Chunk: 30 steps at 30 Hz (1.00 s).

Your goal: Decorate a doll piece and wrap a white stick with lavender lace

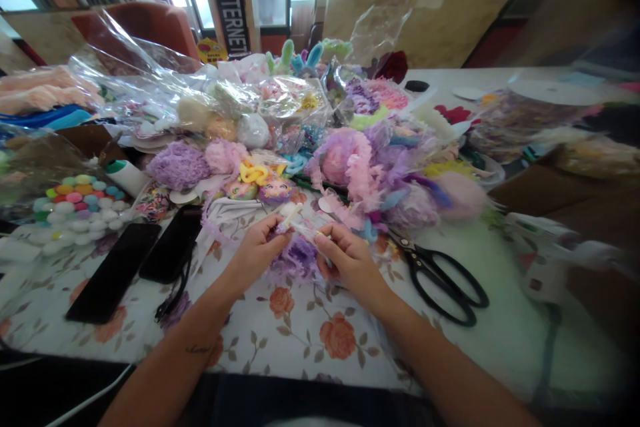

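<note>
Over the middle of the flowered tablecloth [250, 340], my left hand [263, 243] and my right hand [347, 253] face each other, fingers pinched. Between them is a bundle of purple frilly yarn [299, 257], with a pale, thin strand stretched along its top. Both hands grip this bundle; the fingertips partly cover it, so its exact shape is hard to make out. A small white stick-like piece [293, 215] pokes up beside my left fingertips. To the right of my right hand lie black-handled scissors [443, 280], their blades partly under fluffy material.
Two dark phones [114, 273] lie at left, near a bag of coloured pom-poms [80, 203]. A heap of purple and pink yarn [345, 160], small toy faces [275, 188] and clear plastic bags [150, 80] fills the back. A white glue gun [543, 260] is at right.
</note>
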Tool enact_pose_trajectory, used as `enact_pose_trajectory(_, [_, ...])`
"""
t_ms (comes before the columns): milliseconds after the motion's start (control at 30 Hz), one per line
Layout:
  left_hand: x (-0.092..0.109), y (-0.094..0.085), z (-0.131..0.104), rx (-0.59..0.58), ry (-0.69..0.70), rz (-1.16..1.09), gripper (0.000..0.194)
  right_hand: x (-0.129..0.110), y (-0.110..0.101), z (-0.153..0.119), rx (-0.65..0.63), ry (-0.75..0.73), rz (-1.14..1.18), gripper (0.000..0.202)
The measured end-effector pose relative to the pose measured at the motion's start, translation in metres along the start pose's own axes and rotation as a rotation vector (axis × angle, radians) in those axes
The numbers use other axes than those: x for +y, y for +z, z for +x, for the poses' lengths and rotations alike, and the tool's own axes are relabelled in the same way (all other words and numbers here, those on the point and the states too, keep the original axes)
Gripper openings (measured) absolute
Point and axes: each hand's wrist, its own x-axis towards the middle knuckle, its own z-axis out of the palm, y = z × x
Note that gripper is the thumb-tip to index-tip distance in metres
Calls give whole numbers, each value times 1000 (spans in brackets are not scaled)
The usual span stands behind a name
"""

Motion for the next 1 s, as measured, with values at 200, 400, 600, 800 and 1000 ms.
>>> enact_pose_trajectory(200, [0, -1, 1, 97, 68, -5, 22, -3, 0, -1, 11, -93, -79, 29])
enact_pose_trajectory(400, [3, 0, 0, 121, 45, -183, 21, -4, 1, -1, -36, -113, -58, 27])
enact_pose_trajectory(600, [4, 0, 0, 96, 49, -247, 24, -6, 3, -3, -92, -76, -44, 29])
enact_pose_trajectory(800, [4, -1, -2, 20, -49, -327, 27, 1, 5, -2, -85, 98, 134, 33])
enact_pose_trajectory(1000, [5, -3, -2, -34, -118, -285, 29, 5, 5, 3, 45, 190, 436, 25])
